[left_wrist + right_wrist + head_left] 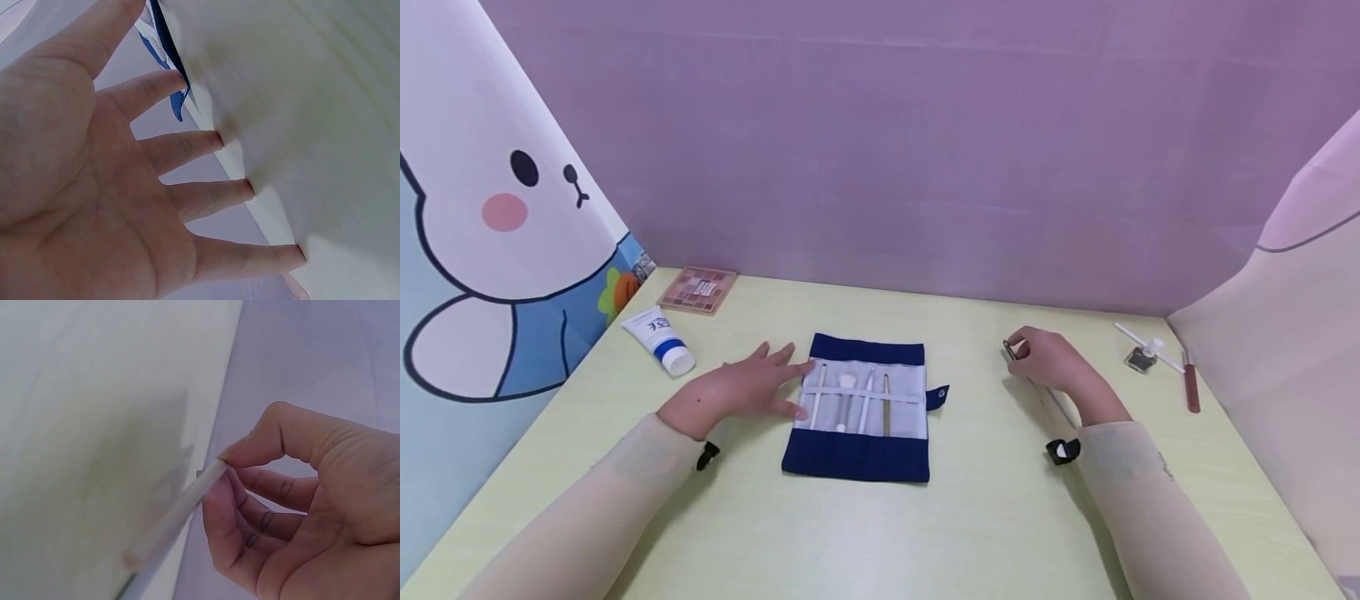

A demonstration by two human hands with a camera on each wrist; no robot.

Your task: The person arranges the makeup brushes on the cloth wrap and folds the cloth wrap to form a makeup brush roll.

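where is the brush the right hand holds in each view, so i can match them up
Head: the brush is right of centre, its dark tip sticking out past the right hand, its white handle running back under it.
Left wrist: not in it.
Right wrist: a blurred white stick at lower centre, pinched between thumb and fingers.
Shared landmark: the pale yellow-green table, met by the purple wall behind.

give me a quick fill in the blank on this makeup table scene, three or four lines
1. The left hand rests with straight fingers at the ____ edge of the navy brush roll.
2. The roll's pale pocket shows ____ tools.
3. The right hand pinches a thin white ____.
4. The white tube lies beside the ____ palette.

Missing words: left; four; stick; eyeshadow
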